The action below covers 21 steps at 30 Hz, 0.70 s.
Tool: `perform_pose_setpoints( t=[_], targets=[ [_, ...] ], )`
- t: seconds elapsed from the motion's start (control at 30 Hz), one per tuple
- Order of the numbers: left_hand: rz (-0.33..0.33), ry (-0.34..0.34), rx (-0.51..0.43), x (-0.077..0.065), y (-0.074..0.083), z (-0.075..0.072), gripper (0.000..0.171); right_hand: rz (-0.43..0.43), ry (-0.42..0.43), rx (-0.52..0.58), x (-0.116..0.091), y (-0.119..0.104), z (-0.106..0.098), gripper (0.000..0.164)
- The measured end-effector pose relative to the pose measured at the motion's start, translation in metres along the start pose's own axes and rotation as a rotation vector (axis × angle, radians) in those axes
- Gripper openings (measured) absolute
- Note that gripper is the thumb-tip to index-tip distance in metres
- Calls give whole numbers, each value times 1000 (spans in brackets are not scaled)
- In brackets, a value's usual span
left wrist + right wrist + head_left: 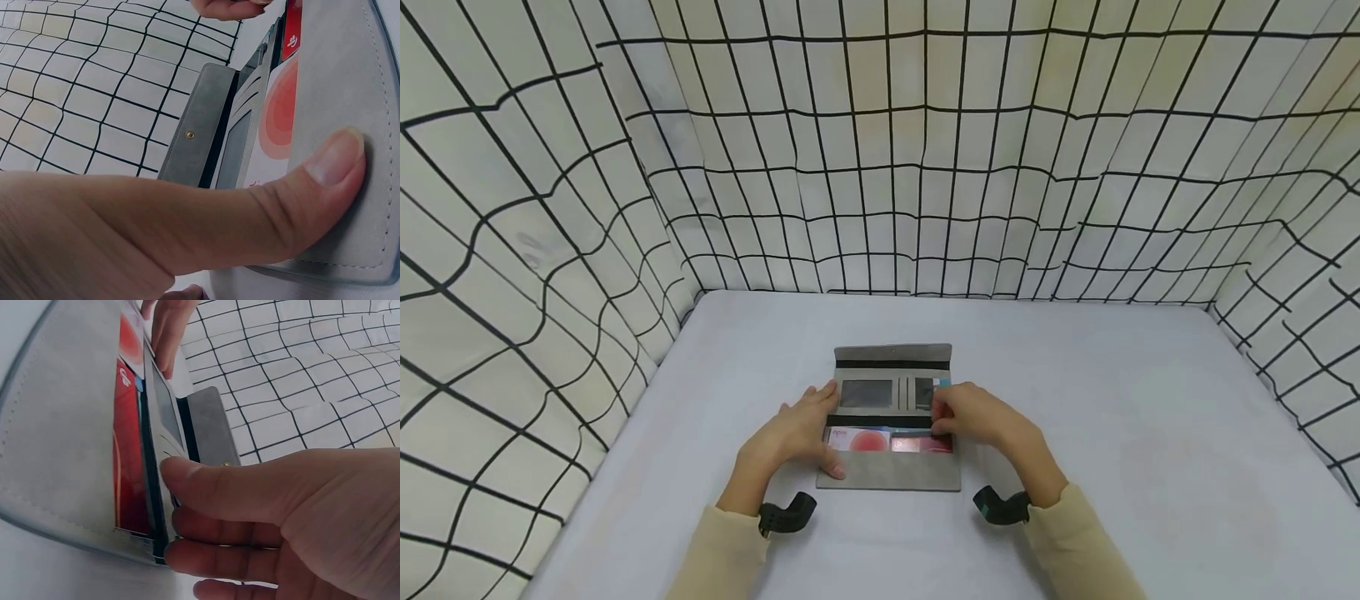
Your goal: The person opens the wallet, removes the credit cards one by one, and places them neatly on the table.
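A grey wallet (887,472) lies unfolded on the white table, its snap flap (199,125) at the far side. At its left edge is my left hand (793,433), thumb pressing on the near panel and fingers extended along the side. My right hand (981,412) pinches the right edge of the middle panel (867,393), thumb on the slotted face and fingers curled behind. A white card with a red circle (868,440) and a red card (130,450) stick out of the near pocket. A blue-and-white card corner (942,382) shows above the right fingertips.
White table (1150,433) surrounds the wallet. White walls with a black grid (917,167) rise at the back and both sides. A black wrist-camera mount (787,512) sits on the left wrist, another mount (1002,506) on the right.
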State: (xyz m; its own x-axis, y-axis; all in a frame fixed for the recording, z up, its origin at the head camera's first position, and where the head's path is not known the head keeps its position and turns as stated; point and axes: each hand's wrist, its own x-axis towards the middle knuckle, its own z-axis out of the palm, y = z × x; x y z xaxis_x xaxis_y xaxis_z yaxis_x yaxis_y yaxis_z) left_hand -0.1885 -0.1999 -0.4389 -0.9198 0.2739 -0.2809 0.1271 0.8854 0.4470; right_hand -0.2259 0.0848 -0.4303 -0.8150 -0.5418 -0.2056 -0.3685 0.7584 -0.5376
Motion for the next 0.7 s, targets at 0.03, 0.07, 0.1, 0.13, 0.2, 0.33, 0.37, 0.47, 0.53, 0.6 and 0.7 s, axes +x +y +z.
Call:
perform_pose_setpoints(
  t=[0.03, 0.07, 0.1, 0.13, 0.2, 0.33, 0.37, 0.47, 0.53, 0.6, 0.7],
  targets=[
    [-2, 0, 0, 0, 0, 0, 118, 1, -17, -3, 0, -1, 1, 14],
    [-3, -2, -2, -1, 1, -1, 118, 3, -29, -7, 0, -1, 3, 15],
    [-4, -3, -4, -1, 1, -1, 118, 5, -39, -13, 1, -2, 4, 16],
    [-4, -4, -7, -1, 1, -1, 118, 8, -46, -18, 1, -2, 6, 17],
    [-1, -8, -15, -1, 1, -2, 117, 20, -56, -17, 2, -3, 8, 18],
    [-7, -23, -33, -3, 1, -1, 118, 36, -65, -12, 2, -4, 11, 19],
    [-9, -26, -34, -3, 1, -1, 118, 40, -69, -9, 3, -5, 11, 19],
    [-14, -27, -31, -3, 0, -2, 117, 41, -76, -9, 2, -6, 10, 19],
    [-17, -23, -37, -3, -1, -2, 115, 42, -80, -12, 2, -6, 10, 19],
    [-8, -15, -46, -2, -3, -3, 111, 46, -85, -11, 2, -6, 10, 19],
    [17, 7, -66, -1, -10, -4, 102, 57, -90, -9, 2, -5, 11, 19]
  ],
)
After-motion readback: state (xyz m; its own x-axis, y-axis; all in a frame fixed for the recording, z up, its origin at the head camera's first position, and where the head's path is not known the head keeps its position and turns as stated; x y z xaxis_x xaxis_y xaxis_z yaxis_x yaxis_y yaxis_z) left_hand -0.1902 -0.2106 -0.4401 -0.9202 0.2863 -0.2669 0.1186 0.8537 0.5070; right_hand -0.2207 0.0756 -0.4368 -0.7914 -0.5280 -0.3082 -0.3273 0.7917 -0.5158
